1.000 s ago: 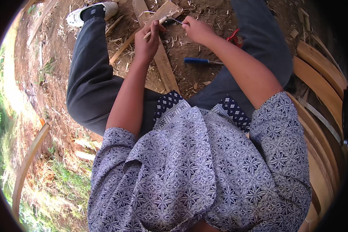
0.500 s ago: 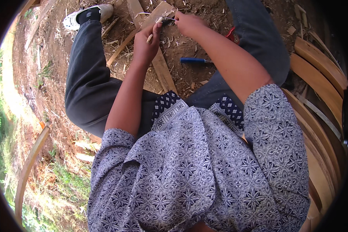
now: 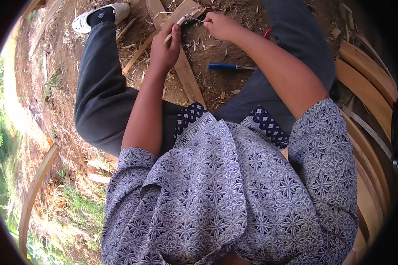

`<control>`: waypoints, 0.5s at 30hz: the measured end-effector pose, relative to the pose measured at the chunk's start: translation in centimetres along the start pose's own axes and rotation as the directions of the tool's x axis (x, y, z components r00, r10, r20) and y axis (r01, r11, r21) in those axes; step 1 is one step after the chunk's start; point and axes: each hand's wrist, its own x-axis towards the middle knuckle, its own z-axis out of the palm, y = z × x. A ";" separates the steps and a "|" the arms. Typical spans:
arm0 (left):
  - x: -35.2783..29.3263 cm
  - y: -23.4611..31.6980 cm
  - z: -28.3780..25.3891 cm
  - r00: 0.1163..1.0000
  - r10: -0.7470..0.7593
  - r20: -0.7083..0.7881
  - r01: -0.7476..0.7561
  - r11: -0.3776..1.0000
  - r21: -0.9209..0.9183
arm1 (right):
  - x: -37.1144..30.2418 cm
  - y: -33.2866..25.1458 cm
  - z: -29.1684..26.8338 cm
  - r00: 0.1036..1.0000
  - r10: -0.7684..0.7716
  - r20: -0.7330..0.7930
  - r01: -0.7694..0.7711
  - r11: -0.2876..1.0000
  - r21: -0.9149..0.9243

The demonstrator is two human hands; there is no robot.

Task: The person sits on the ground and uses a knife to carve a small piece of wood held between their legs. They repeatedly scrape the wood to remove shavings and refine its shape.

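Note:
My left hand (image 3: 166, 47) is closed round a short, pale wooden stick (image 3: 181, 20). Its upper end sticks out past my thumb, and its lower end shows below my fingers. My right hand (image 3: 222, 27) grips a thin metal-bladed tool (image 3: 197, 19) that points left toward the stick's upper end. The tool's handle is hidden in my fist. Curled wood shavings (image 3: 202, 9) hang or lie around the stick's tip. Whether the blade touches the wood is too small to tell.
A blue-handled tool with a metal shaft (image 3: 222, 66) lies on the dirt between my legs. Flat boards (image 3: 188, 77) and scattered shavings lie under my hands. A red object (image 3: 266, 33) shows beside my right leg. Curved wooden pieces (image 3: 367, 66) are stacked at right.
My right hand has shifted slightly right, drawing the blade away from my left hand. The stick in my left hand has tilted, its upper end now up and to the right.

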 end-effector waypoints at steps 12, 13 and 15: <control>0.4 -0.1 0.8 0.993 0.119 0.012 -0.120 0.990 0.075 | 0.4 -2.9 -1.2 0.993 0.120 -0.009 -0.118 0.956 -0.270; 0.4 0.4 0.8 0.991 0.132 0.022 -0.133 0.987 0.086 | 1.2 -2.6 -0.4 0.988 0.139 -0.061 -0.151 0.943 -0.295; 0.1 1.6 0.8 0.993 0.115 0.029 -0.117 0.991 0.070 | 1.7 -2.3 0.3 0.984 0.155 -0.088 -0.174 0.936 -0.306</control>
